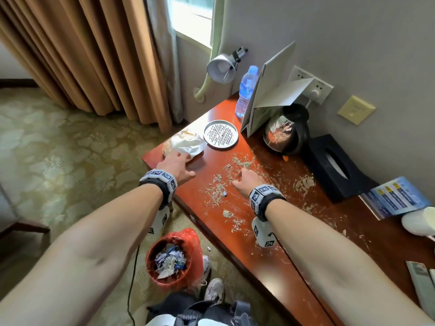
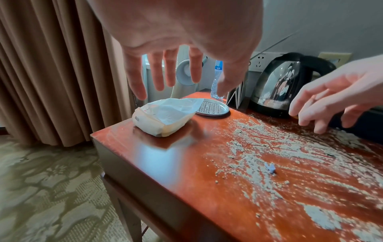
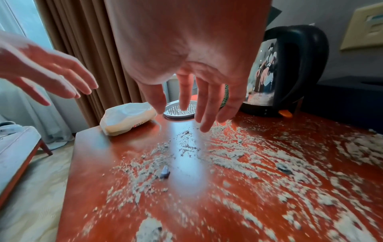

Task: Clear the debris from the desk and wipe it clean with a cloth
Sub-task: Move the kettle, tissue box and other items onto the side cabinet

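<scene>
**Two open hands over a dusty desk**

Two hands are out over the red-brown desk (image 1: 270,243) in the head view. The left hand (image 1: 175,167) reaches toward the crumpled white bag (image 1: 188,143) near the far corner, fingers extended, holding nothing. The right hand (image 1: 246,180) hangs over the grey debris (image 1: 226,182) smeared across the middle of the desk, empty as well. On the floor beside the desk stands a red bin (image 1: 174,260) full of paper scraps.

On to the left wrist view: the fingers (image 2: 157,73) are spread and straight above the bag (image 2: 165,116), not touching it. Behind the bag lies a round metal tray (image 2: 213,108), with a kettle (image 2: 283,85) further right.

The right wrist view now: fingers (image 3: 209,101) dangling loose above the debris (image 3: 238,157), gripping nothing, and a small blue scrap (image 3: 165,172) sits among the crumbs.
</scene>
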The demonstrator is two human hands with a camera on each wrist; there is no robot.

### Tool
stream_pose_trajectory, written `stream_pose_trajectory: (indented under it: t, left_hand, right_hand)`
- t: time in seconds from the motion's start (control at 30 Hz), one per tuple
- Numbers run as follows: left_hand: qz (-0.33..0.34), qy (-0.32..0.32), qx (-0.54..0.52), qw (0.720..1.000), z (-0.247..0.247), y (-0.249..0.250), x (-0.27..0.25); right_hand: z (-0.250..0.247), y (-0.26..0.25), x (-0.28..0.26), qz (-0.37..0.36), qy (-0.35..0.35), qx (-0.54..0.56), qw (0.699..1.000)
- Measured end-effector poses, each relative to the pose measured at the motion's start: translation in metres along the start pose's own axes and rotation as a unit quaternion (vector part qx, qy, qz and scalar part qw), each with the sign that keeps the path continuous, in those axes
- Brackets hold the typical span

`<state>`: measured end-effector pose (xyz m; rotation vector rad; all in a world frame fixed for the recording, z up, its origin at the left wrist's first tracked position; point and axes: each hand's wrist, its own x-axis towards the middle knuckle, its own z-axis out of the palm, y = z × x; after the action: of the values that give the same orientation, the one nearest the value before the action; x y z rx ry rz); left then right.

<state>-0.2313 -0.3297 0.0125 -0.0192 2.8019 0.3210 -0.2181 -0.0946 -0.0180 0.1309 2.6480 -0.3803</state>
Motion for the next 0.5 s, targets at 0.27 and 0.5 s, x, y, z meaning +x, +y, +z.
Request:
stream_pose_trajectory:
  t: [0.27,0.5]
  left_hand:
    - [0.019,-0.002,0.006,1.000,0.006,-0.011,0.071]
    - [-0.004,-0.015,0.037,0.999,0.013,-0.028,0.124]
  right_hand:
    - [-0.008,-0.025,0.061,-0.010,0.015,-0.019,1.000]
    - [-0.013,-0.047,0.111,-0.047,-0.030,-0.085,0.995]
